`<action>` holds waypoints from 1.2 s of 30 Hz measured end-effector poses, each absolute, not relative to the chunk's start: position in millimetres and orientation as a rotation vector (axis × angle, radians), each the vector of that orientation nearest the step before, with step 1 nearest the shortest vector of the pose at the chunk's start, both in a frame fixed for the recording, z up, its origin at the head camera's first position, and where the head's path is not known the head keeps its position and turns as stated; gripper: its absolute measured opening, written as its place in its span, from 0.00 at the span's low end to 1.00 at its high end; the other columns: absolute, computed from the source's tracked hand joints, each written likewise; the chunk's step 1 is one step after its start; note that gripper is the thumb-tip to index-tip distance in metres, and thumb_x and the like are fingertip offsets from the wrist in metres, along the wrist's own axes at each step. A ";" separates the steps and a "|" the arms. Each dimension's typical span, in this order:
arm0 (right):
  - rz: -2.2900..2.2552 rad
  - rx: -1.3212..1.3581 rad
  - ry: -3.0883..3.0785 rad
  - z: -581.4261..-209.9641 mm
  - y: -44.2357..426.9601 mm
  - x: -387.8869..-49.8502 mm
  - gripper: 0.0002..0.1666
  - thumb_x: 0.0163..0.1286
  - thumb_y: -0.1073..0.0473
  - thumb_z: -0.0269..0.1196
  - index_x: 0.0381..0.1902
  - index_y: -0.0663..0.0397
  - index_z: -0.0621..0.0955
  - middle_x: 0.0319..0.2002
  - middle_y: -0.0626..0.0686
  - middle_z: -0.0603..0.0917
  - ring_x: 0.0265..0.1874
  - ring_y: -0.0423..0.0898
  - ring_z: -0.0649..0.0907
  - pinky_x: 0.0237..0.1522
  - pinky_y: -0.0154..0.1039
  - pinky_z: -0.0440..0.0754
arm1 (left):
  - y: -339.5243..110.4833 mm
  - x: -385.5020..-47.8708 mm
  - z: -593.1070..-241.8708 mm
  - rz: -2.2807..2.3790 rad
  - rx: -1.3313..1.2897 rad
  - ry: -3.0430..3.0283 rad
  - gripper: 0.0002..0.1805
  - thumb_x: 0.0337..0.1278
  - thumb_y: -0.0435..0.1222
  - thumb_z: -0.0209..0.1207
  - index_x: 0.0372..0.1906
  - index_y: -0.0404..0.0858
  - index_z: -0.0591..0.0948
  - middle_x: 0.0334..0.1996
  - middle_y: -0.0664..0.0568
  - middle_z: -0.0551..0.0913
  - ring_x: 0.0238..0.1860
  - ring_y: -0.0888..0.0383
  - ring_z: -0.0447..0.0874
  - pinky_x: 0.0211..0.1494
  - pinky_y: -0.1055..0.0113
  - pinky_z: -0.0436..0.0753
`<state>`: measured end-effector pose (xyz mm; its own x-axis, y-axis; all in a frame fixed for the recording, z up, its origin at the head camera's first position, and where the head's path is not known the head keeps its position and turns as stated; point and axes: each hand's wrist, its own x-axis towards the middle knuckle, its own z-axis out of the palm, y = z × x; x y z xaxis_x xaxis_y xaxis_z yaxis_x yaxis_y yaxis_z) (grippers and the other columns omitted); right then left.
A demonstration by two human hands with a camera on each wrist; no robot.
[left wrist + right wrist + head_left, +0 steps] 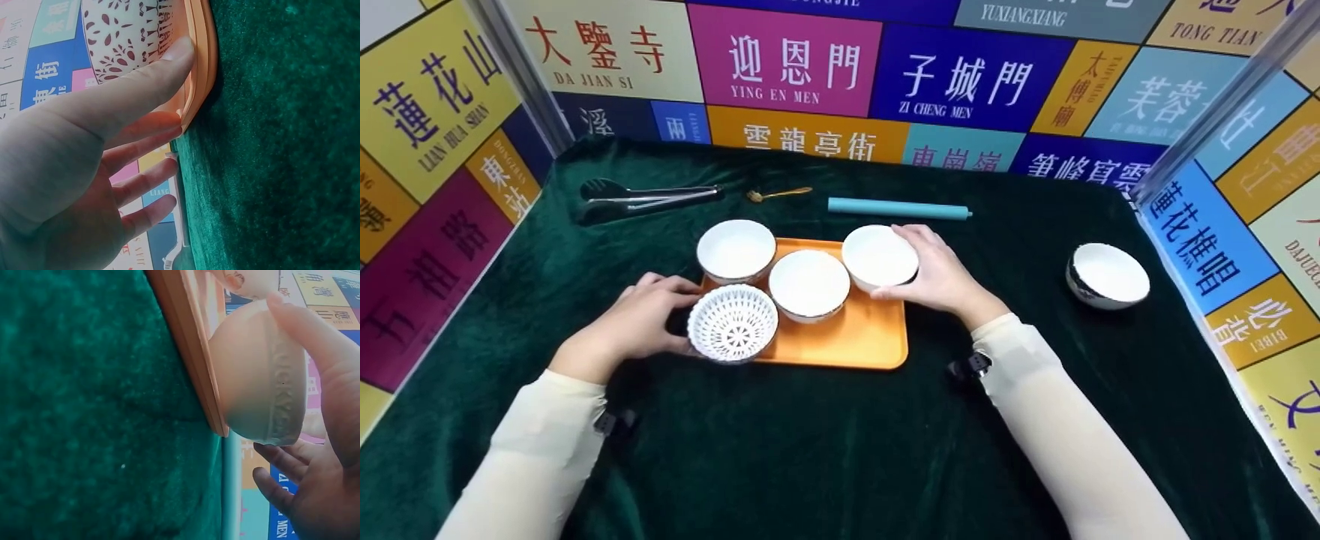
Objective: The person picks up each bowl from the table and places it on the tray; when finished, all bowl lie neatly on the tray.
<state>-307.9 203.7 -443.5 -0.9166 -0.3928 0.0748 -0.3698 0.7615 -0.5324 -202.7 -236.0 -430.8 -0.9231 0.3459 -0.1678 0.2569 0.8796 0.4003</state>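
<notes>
My right hand [941, 274] holds a plain white bowl [880, 256] at the right of the orange tray [847, 341]. Its thumb is on the near side and the fingers reach round the far side; raised lettering shows on this bowl [259, 377] in the right wrist view. At the tray's left edge is my left hand [649, 319], beside a bowl with a dark leaf pattern inside [733, 324]. In the left wrist view its thumb and index finger touch the tray rim [203, 56], the other fingers loosely extended. Two more white bowls [810, 285] [736, 251] stand on the tray.
Behind the tray lie black-and-silver tongs [652, 196], a small gold spoon [780, 194] and a teal rod [898, 208]. Another white bowl [1108, 276] sits far right on the green cloth [810, 450]. Printed panels [787, 67] border the table.
</notes>
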 end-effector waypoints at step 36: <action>-0.889 -0.619 3.228 -414.9 401.1 -281.1 0.31 0.57 0.52 0.80 0.56 0.57 0.85 0.62 0.62 0.80 0.64 0.64 0.74 0.62 0.62 0.67 | -250.6 -201.0 -441.9 0.656 0.499 2.824 0.42 0.49 0.53 0.77 0.71 0.44 0.78 0.73 0.48 0.73 0.69 0.46 0.64 0.71 0.38 0.66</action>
